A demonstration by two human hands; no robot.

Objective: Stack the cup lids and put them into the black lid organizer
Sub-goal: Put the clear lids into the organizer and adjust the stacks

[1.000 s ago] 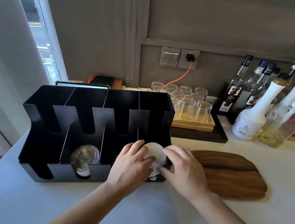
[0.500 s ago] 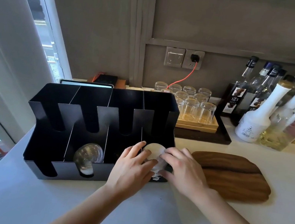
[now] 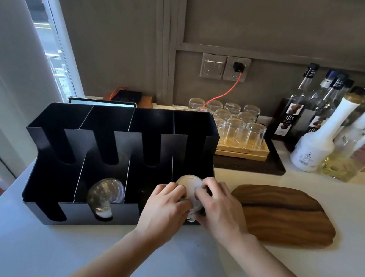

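The black lid organizer (image 3: pixel 108 145) stands on the white counter with several slotted compartments. A stack of clear domed lids (image 3: pixel 105 194) lies in its second compartment from the left. In the rightmost compartment sits a stack of white lids (image 3: pixel 189 183), held from both sides. My left hand (image 3: pixel 162 207) grips the stack's left side. On the right side my right hand (image 3: pixel 218 207) has its fingers over the top lid. The lower part of the white stack is hidden behind my hands.
A wooden board (image 3: pixel 285 213) lies right of the organizer. Behind it a dark tray (image 3: pixel 268 167) carries upturned glasses (image 3: pixel 240 131). Syrup bottles (image 3: pixel 316 141) stand at the back right. A red cable (image 3: pixel 225 92) runs from the wall socket.
Both hands have stayed on the white lid stack in the rightmost compartment, pressing it slightly deeper. The camera view has shifted a little.
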